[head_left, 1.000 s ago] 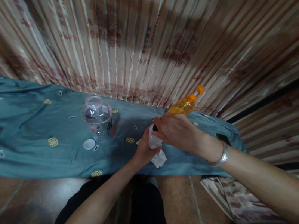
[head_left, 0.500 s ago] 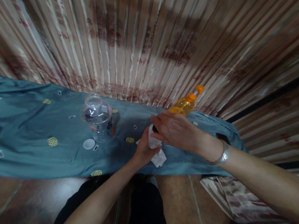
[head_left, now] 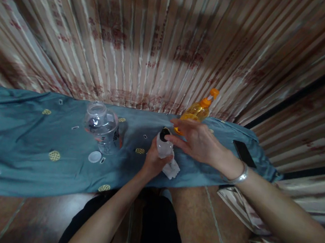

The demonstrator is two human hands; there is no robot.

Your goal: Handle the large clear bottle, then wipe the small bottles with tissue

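My left hand [head_left: 155, 162] is closed around a small translucent white bottle [head_left: 164, 148] with a black cap [head_left: 164, 134]. A crumpled white tissue [head_left: 171, 170] lies beside and partly under the bottle. Over the bottle's right side, my right hand [head_left: 198, 140] has its thumb and fingers apart, the thumb tip at the edge of the cap; whether it touches I cannot tell. Behind the right hand stands an orange pump bottle [head_left: 196, 112] of yellow liquid, its lower part hidden by the hand.
A clear plastic jug [head_left: 104, 126] without a lid stands to the left, with a round white lid [head_left: 94, 157] in front of it. A black phone [head_left: 244, 153] lies at the right on the teal cloth [head_left: 25, 169]. A pleated curtain [head_left: 130, 50] hangs behind.
My right hand has opened and drawn slightly right, off the top of the small bottle, so its black cap now shows. The left hand keeps its hold.
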